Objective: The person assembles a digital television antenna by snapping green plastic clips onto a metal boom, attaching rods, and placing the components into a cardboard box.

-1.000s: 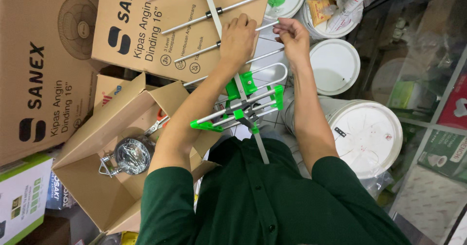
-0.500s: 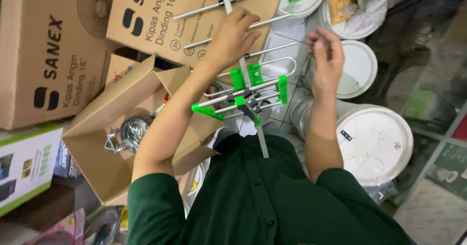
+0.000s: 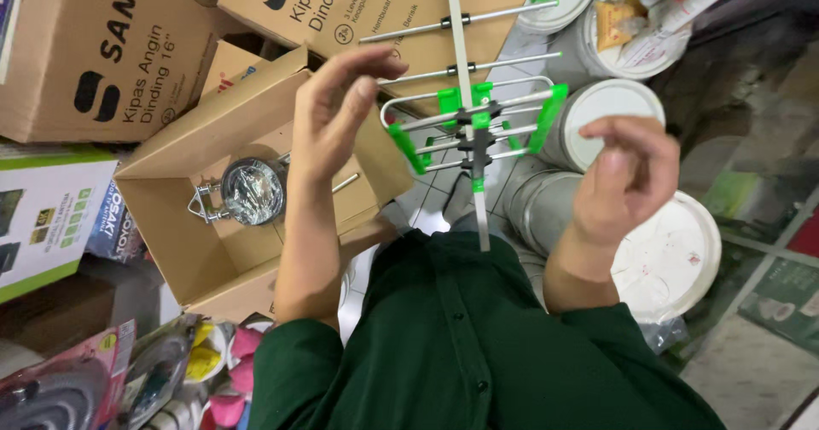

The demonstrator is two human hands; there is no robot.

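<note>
Here, we set down what we see, working outward from the antenna.

Antenna: a metal antenna (image 3: 472, 127) with a long central boom, thin silver cross rods and bright green plastic clips stands between our two hands, its lower end resting against our dark green shirt (image 3: 478, 345).
Upper part: the boom runs up across the large printed cardboard box (image 3: 281, 3) at the top of the view, with more rods branching off it there.
Left hand: our left hand (image 3: 337, 110) is raised just left of the green clips, fingers loosely curled and apart, gripping nothing; we cannot tell whether a fingertip brushes the end of a rod.
Right hand: our right hand (image 3: 627, 174) hovers to the right of the rods, near but apart from them, thumb and fingertips pinched close; whether some small part sits in that pinch is too small to tell.
Step in hand: we judge that we are in the middle of assembling or adjusting the rod-and-clip section, with both hands off the frame for the moment.
Next move calls for: in our judgement, steadying the boom with one hand and a fine fingertip hold on a rod or clip with the other, since the antenna leans only on our body.
Open box: an open cardboard box (image 3: 183, 242) lies to our left, holding a small bagged bundle of metal hardware (image 3: 247, 191).
Buckets: white-lidded buckets (image 3: 674, 259) stand to our right, behind the right hand.
</note>
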